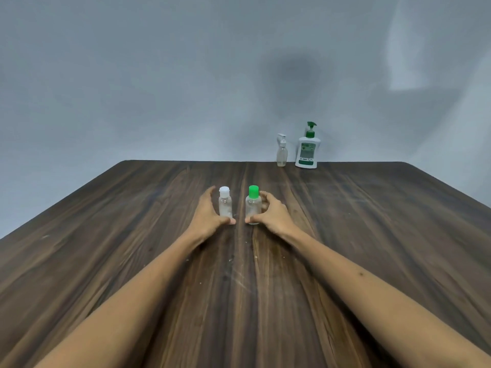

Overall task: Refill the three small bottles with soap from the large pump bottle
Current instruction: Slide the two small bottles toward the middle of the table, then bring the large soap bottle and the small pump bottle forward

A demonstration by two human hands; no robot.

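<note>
Two small clear bottles stand upright mid-table, side by side. The white-capped bottle [225, 203] sits in the curve of my left hand [207, 214], thumb at its base and fingers behind it. My right hand [271, 214] wraps the green-capped bottle [253, 205] the same way. Both caps are on. At the far edge stand a small clear pump bottle [282, 152] with a white pump and, to its right, the large white soap bottle [307, 148] with a green pump.
The dark wooden table [372, 235] runs back to a grey wall [159, 75]. A few pale specks lie on the wood between my forearms.
</note>
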